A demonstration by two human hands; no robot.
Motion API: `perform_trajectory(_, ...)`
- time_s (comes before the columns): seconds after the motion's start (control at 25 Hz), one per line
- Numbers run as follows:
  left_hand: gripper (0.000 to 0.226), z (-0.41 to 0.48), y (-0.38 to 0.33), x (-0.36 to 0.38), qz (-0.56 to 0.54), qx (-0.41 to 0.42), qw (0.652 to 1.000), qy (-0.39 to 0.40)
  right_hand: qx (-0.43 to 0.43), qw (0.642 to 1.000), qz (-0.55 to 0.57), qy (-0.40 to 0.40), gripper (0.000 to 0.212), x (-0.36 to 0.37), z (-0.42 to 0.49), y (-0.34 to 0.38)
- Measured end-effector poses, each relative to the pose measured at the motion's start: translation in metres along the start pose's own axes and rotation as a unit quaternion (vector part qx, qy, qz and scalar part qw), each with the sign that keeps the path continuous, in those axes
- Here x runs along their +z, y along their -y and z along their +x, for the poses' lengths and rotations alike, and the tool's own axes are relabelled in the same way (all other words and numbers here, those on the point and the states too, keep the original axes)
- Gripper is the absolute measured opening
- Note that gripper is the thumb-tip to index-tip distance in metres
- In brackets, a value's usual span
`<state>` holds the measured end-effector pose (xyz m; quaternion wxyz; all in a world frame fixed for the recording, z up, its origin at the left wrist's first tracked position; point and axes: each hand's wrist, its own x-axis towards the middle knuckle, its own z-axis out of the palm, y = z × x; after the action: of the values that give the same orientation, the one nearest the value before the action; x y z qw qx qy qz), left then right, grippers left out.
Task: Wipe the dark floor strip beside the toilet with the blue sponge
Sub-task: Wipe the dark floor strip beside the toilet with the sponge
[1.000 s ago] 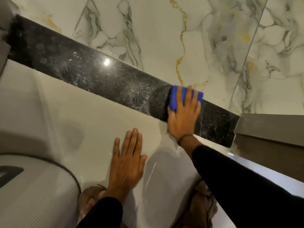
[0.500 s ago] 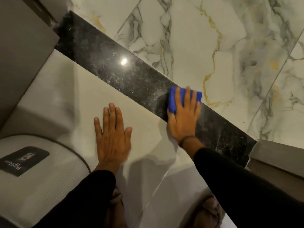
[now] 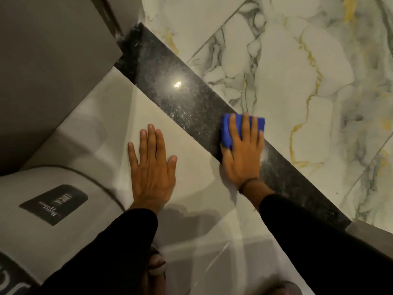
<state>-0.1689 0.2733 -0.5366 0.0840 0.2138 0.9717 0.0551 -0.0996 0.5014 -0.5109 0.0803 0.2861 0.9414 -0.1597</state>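
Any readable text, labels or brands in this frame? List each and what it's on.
"LIRCA": seemingly, upside down, on the dark rectangular label on the ribbed white toilet lid.
Script line beneath it: too blurred to read.
Large pale characters on the dark patch at the bottom-left edge: cropped, unreadable.

The sponge [image 3: 228,129] is showing bright blue against the strip [image 3: 187,103], which is gleaming black with grey-white speckles. At two o'clock the marble [image 3: 297,60] is running white with grey and gold veins. The tile [image 3: 191,167] is looking plain cream. The sleeves [image 3: 314,241] are showing black; at eight o'clock the toilet [image 3: 53,220] is wearing a black label [image 3: 54,204] with white lettering.
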Motion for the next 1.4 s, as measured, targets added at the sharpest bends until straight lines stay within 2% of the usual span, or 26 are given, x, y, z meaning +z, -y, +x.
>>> perform_trajectory(0.12,0.076,0.015,0.005,-0.005,0.010,-0.004,1.000,0.009,-0.088,0.996,-0.001,0.010,0.077,0.011,0.001,0.031)
perform_trajectory(0.24,0.076,0.025,0.009,-0.010,0.026,-0.012,0.999,0.020,-0.136,0.989,-0.009,0.049,0.072,0.004,-0.052,-0.002)
perform_trajectory(0.32,0.077,0.025,0.008,-0.010,0.015,-0.019,1.000,0.016,-0.092,0.995,-0.004,0.038,0.072,-0.002,-0.032,-0.014)
perform_trajectory(0.4,0.076,0.024,0.006,-0.008,0.011,-0.019,1.000,0.006,-0.034,0.999,0.002,-0.002,0.075,0.003,0.017,0.012)
perform_trajectory(0.44,0.076,0.024,0.006,-0.008,0.008,-0.019,1.000,0.004,-0.041,0.999,0.000,-0.007,0.078,0.007,0.032,0.033)
perform_trajectory(0.52,0.074,0.025,0.008,-0.009,0.017,-0.016,1.000,0.011,-0.118,0.993,-0.008,-0.002,0.081,0.019,0.034,0.062)
perform_trajectory(0.64,0.076,0.027,0.008,-0.012,0.039,-0.010,0.999,0.035,-0.204,0.978,-0.033,0.042,0.077,0.021,-0.012,0.042)
perform_trajectory(0.68,0.076,0.026,0.008,-0.012,0.036,-0.011,0.999,0.036,-0.203,0.977,-0.038,0.052,0.076,0.013,-0.018,0.028)
perform_trajectory(0.76,0.074,0.025,0.008,-0.011,0.018,-0.013,0.999,0.024,-0.148,0.988,-0.033,0.038,0.074,0.005,0.008,0.019)
perform_trajectory(0.84,0.076,0.025,0.009,-0.009,0.006,-0.014,1.000,0.014,-0.085,0.996,-0.021,0.001,0.075,0.001,0.067,0.052)
perform_trajectory(0.88,0.077,0.025,0.010,-0.008,0.013,-0.014,1.000,0.016,-0.090,0.996,-0.023,0.002,0.076,0.003,0.092,0.077)
perform_trajectory(1.0,0.082,0.029,0.010,-0.010,0.034,-0.005,0.998,0.043,-0.204,0.978,-0.036,0.033,0.076,0.014,0.099,0.127)
perform_trajectory(1.12,0.082,0.028,0.009,-0.012,0.029,-0.007,0.999,0.041,-0.272,0.958,-0.055,0.072,0.074,0.009,0.047,0.088)
perform_trajectory(1.2,0.081,0.026,0.009,-0.012,0.009,-0.008,1.000,0.026,-0.248,0.965,-0.052,0.071,0.075,-0.002,0.058,0.064)
perform_trajectory(1.32,0.080,0.025,0.010,-0.012,0.002,-0.006,1.000,0.015,-0.162,0.986,-0.022,0.023,0.076,-0.004,0.129,0.111)
perform_trajectory(1.4,0.081,0.027,0.010,-0.012,0.004,-0.002,1.000,0.021,-0.198,0.979,-0.041,0.029,0.078,0.001,0.153,0.151)
